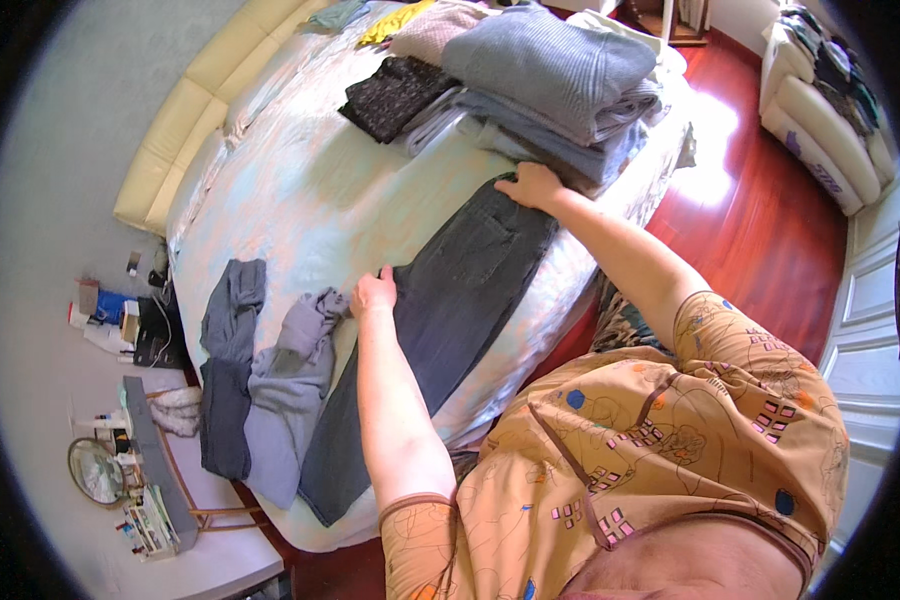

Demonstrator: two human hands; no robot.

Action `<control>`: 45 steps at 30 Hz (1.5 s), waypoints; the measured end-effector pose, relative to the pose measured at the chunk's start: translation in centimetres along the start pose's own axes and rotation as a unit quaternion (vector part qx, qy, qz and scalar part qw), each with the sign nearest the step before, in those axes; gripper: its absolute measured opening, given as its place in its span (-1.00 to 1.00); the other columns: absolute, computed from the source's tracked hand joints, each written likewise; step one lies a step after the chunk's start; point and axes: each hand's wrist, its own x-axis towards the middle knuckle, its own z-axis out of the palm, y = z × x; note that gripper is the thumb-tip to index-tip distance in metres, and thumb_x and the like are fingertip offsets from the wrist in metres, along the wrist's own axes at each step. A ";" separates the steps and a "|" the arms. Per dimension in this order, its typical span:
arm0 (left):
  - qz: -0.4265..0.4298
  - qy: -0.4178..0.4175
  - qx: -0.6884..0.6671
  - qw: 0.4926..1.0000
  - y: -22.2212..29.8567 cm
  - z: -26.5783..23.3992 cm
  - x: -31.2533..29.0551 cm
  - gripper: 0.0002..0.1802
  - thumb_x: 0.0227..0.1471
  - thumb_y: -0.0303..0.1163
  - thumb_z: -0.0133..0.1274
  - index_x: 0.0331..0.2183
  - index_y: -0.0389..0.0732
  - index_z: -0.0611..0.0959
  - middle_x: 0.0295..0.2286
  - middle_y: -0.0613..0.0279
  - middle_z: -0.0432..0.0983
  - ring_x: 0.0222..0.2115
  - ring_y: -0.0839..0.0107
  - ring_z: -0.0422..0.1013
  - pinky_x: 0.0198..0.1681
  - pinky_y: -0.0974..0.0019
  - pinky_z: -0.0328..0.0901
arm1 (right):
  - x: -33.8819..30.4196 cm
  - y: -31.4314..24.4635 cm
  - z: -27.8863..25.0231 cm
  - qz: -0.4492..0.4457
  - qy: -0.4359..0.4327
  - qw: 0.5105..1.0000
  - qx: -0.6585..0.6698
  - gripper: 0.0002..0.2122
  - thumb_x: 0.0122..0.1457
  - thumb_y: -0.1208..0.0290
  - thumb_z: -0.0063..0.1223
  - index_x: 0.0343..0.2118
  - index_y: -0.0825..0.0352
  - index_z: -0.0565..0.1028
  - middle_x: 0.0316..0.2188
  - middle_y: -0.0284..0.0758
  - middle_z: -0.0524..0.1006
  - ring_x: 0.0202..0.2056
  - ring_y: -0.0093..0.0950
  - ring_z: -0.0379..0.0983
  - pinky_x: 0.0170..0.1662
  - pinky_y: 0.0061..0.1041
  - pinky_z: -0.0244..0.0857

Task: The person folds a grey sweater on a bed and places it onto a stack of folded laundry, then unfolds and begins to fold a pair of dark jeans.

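Note:
Dark grey trousers (448, 300) lie stretched across the bed, folded lengthwise, with the waist end far right and the leg ends near left. My right hand (532, 187) grips the waist corner, thumb pointing along the edge. Partway down the left edge, my left hand (374, 295) is closed on the cloth, its fingers partly hidden. Just beyond my right hand stands a tall stack of folded clothes, topped by a blue-grey ribbed sweater (560, 65). To the left of the trousers lie a crumpled grey garment (292, 385) and a pair of dark blue-grey trousers (230, 370).
The bed (300, 215) has a pale patterned sheet and a cream headboard (185, 120). A folded black speckled garment (398, 97) and a yellow cloth (395, 22) lie farther back. A desk with a round mirror (97, 471) is at left, a cream sofa (820, 110) at right.

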 end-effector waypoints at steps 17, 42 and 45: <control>-0.021 0.084 -0.506 0.858 -2.7 6.0 -0.3 -0.63 -0.05 -0.29 0.13 -0.38 -0.50 0.62 -0.40 -0.04 0.58 -0.37 0.34 0.43 -0.22 0.22 0.28 | 0.5 -1.0 -1.5 0.134 -0.117 0.968 0.176 -0.27 0.02 -0.12 0.07 0.07 0.48 0.35 0.06 -0.06 0.38 0.05 -0.29 0.33 0.03 -0.37 0.23; -0.099 -0.079 -0.636 0.762 -3.1 6.1 1.0 -0.61 0.18 -0.23 -0.01 -0.11 -0.37 0.55 -0.18 0.15 0.53 -0.18 0.32 0.42 -0.05 0.27 0.26 | 0.1 1.1 -0.6 -0.028 0.115 0.967 0.224 -0.80 0.06 0.40 0.11 -0.30 0.35 0.40 -0.44 -0.12 0.53 -0.30 -0.19 0.48 -0.30 -0.26 0.32; -0.065 0.043 -0.461 0.884 -5.5 8.5 3.5 -0.66 0.09 -0.20 0.08 -0.30 -0.33 0.65 -0.37 0.06 0.61 -0.33 0.29 0.48 -0.22 0.23 0.31 | 0.3 -1.2 1.0 -0.130 0.195 0.970 0.066 -0.82 0.12 0.37 0.05 -0.30 0.33 0.36 -0.45 -0.01 0.50 -0.31 -0.05 0.45 -0.28 -0.16 0.30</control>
